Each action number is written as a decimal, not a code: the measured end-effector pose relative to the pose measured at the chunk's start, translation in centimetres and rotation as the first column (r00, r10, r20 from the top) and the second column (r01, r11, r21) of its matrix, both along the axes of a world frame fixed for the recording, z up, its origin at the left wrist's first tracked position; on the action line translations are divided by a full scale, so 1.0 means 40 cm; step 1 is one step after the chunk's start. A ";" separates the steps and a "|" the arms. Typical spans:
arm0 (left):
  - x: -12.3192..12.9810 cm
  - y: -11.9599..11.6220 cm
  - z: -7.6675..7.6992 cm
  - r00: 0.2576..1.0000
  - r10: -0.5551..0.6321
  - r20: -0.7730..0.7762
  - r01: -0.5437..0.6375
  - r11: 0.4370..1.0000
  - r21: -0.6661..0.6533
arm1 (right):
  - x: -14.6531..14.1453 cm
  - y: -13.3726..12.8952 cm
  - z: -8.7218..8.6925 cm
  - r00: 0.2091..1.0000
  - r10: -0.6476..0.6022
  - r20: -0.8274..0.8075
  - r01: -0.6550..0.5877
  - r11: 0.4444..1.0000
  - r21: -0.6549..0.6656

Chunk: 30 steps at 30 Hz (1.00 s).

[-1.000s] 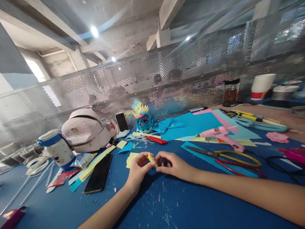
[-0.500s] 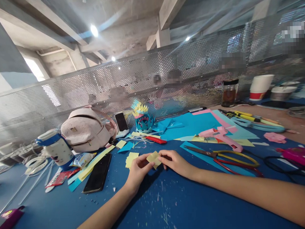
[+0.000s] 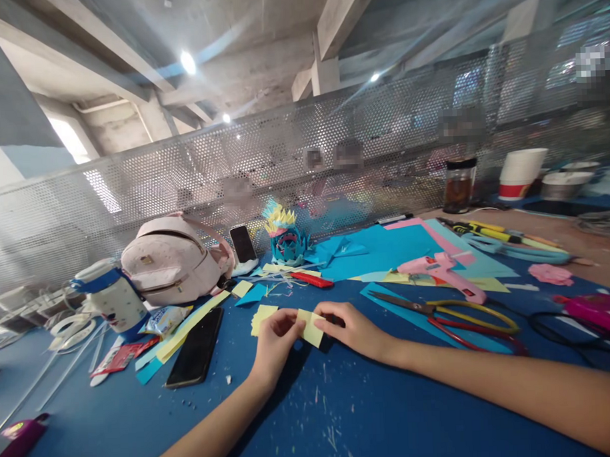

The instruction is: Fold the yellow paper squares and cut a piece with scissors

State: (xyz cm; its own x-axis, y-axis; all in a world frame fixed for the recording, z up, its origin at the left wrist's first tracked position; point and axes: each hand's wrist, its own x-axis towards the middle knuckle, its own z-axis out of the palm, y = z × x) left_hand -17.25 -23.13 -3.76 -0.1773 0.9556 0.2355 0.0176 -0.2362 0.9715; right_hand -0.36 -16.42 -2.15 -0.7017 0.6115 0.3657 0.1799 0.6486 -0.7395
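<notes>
Between my two hands is a small yellow piece of paper [image 3: 311,328] with a crease down its middle, held just above the blue tabletop. My left hand [image 3: 277,337] pinches its left edge between thumb and fingers. The right edge is pinched by my right hand [image 3: 349,327], fingers curled. Beside my left fingers lies a small pile of yellow paper pieces [image 3: 261,318] on the table. Farther back stands a folded-paper model [image 3: 287,242] in blue, yellow and pink.
Scissors [image 3: 438,308] and a pink glue gun [image 3: 441,272] lie to the right. A red utility knife [image 3: 311,279] rests ahead. On the left are a black phone [image 3: 196,349], a tumbler [image 3: 112,298] and a pink backpack [image 3: 173,260]. Blue paper sheets [image 3: 386,249] spread behind.
The yellow paper has gone from folded and tilted to opened flatter, facing me. My fingers have shifted to its two side edges.
</notes>
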 end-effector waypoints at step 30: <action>-0.006 -0.003 0.003 0.992 -0.051 0.112 0.058 0.997 -0.056 | 0.002 0.016 -0.002 0.993 0.002 -0.117 -0.016 0.993 -0.116</action>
State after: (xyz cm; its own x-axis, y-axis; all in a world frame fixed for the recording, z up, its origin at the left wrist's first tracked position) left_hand -17.47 -23.24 -3.66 -0.1463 0.9763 0.1597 -0.1023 -0.1755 0.9791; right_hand -0.30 -15.80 -2.23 -0.6638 0.6488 0.3721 0.0825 0.5580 -0.8257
